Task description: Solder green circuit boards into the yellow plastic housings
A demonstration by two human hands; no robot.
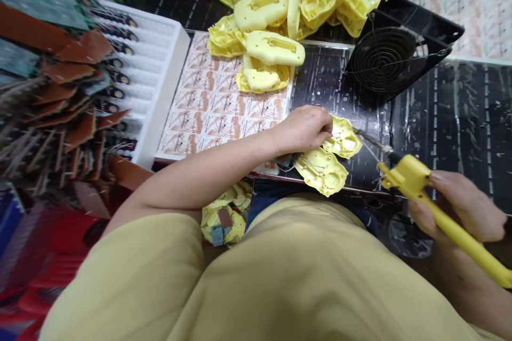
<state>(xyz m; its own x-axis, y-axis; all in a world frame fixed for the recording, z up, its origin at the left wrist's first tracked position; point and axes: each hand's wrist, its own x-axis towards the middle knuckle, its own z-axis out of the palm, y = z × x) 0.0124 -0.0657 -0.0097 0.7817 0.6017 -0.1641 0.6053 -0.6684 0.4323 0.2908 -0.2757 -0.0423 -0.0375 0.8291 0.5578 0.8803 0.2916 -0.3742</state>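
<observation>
My left hand (pixel 306 127) is closed, its fingers pressing on a small yellow plastic shell (pixel 344 139) that lies on the black bench surface. A second yellow shell half (pixel 323 170) with thin wires lies just in front of it at the bench edge. My right hand (pixel 464 205) is wrapped round the yellow handle of a soldering iron (pixel 416 181). The iron's metal tip (pixel 366 137) points left and reaches the shell by my left fingers.
A heap of yellow plastic shells (pixel 280 5) fills the back of the bench. A black fan (pixel 386 58) stands at the back right. A white tray (pixel 160 64) and stacked brown circuit boards (pixel 72 96) are on the left. More yellow parts (pixel 224 218) lie in my lap.
</observation>
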